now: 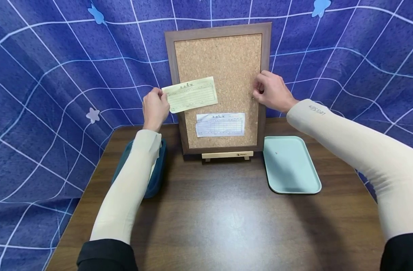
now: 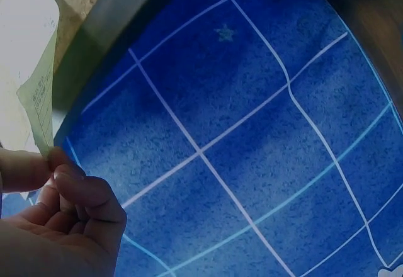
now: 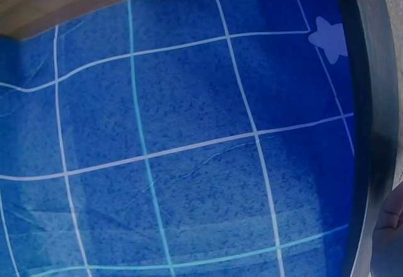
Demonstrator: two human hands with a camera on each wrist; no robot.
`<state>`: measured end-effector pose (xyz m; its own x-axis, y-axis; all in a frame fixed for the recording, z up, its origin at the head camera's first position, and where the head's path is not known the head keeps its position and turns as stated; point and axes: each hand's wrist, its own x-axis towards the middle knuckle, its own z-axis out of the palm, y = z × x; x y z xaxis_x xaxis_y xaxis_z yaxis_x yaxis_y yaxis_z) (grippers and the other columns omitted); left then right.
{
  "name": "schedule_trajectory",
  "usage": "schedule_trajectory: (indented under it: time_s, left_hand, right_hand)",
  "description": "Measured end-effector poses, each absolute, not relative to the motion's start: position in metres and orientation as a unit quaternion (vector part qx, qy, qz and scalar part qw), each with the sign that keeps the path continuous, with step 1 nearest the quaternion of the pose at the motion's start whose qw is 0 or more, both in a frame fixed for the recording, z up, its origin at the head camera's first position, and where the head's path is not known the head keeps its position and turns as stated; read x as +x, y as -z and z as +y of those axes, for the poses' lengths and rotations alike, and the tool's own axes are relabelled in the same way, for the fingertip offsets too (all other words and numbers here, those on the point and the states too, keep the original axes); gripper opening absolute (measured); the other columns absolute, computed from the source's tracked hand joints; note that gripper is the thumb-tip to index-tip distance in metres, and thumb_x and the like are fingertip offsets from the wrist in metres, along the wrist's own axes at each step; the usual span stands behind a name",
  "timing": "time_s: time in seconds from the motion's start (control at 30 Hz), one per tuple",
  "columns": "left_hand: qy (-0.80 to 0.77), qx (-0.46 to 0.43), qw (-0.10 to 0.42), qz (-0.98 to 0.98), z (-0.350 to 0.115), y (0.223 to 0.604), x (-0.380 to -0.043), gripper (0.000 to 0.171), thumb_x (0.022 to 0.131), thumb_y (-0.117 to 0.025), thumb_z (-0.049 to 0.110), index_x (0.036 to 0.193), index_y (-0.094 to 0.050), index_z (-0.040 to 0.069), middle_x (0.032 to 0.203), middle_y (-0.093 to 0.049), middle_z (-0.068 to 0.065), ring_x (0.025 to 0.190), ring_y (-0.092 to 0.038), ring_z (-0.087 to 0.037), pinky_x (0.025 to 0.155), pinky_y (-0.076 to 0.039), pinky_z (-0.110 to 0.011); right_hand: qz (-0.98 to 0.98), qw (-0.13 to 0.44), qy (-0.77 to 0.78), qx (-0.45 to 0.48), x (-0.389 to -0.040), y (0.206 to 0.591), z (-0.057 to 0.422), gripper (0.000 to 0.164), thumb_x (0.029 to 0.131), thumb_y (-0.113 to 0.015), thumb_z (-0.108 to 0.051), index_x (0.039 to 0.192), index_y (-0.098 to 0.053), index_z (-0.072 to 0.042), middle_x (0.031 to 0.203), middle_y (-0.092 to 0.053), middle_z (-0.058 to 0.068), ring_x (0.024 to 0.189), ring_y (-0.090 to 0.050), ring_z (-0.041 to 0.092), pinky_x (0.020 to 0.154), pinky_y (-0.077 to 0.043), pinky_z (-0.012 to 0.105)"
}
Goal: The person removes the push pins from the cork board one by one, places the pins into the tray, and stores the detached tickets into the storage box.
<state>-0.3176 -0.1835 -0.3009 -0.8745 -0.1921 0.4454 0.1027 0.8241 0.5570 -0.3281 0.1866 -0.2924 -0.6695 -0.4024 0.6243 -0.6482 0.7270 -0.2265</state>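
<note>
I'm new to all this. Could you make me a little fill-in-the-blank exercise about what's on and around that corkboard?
1. The left hand pinches the ____ (upper or lower) paper slip.
2. In the head view, the right hand is at the ____ (left or right) side of the corkboard.
3. In that view, the dark bin stands to the ____ (left or right) of the corkboard.
4. The lower slip has ____ (red or blue) lines.

Missing words: upper; right; left; blue.
</note>
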Motion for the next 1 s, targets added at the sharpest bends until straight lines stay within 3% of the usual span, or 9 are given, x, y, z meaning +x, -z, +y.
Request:
schedule_trajectory:
  time_s: [0.3, 0.5, 0.67, 1.0]
  left_hand:
    - [0.294, 0.035, 0.237, -0.925, -0.192, 0.299, -0.316, 0.026, 0.097, -0.046, 0.021, 0.104, -0.061, 0.002, 0.096, -0.063, -0.012, 0.090, -0.057, -0.030, 0.079, -0.041, -0.042]
    - [0.293, 0.037, 0.252, -0.921, -0.198, 0.299, -0.314, 0.023, 0.096, -0.048, 0.019, 0.101, -0.061, 0.002, 0.093, -0.063, -0.013, 0.091, -0.057, -0.032, 0.079, -0.041, -0.043]
    - [0.292, 0.043, 0.260, -0.919, -0.205, 0.298, -0.313, 0.024, 0.095, -0.047, 0.020, 0.102, -0.061, 0.002, 0.092, -0.063, -0.012, 0.090, -0.057, -0.032, 0.079, -0.042, -0.044]
    - [0.299, 0.052, 0.270, -0.914, -0.216, 0.297, -0.310, 0.026, 0.094, -0.044, 0.021, 0.099, -0.061, 0.002, 0.089, -0.061, -0.012, 0.086, -0.055, -0.030, 0.076, -0.041, -0.042]
  right_hand:
    - [-0.881, 0.298, -0.219, 0.293, -0.328, 0.294, 0.201, 0.005, 0.074, -0.058, 0.001, 0.077, -0.056, -0.003, 0.077, -0.051, 0.009, 0.069, -0.051, 0.021, 0.064, -0.039, 0.031]
    - [-0.890, 0.288, -0.222, 0.274, -0.324, 0.296, 0.208, 0.007, 0.074, -0.060, -0.002, 0.078, -0.055, -0.005, 0.078, -0.052, 0.008, 0.071, -0.051, 0.022, 0.065, -0.038, 0.030]
    - [-0.899, 0.276, -0.219, 0.259, -0.322, 0.299, 0.216, 0.008, 0.076, -0.058, -0.005, 0.083, -0.059, 0.000, 0.081, -0.052, 0.010, 0.074, -0.051, 0.023, 0.067, -0.039, 0.032]
    - [-0.892, 0.298, -0.226, 0.255, -0.320, 0.307, 0.231, 0.009, 0.074, -0.058, -0.006, 0.079, -0.059, 0.000, 0.078, -0.053, 0.010, 0.071, -0.050, 0.023, 0.064, -0.037, 0.032]
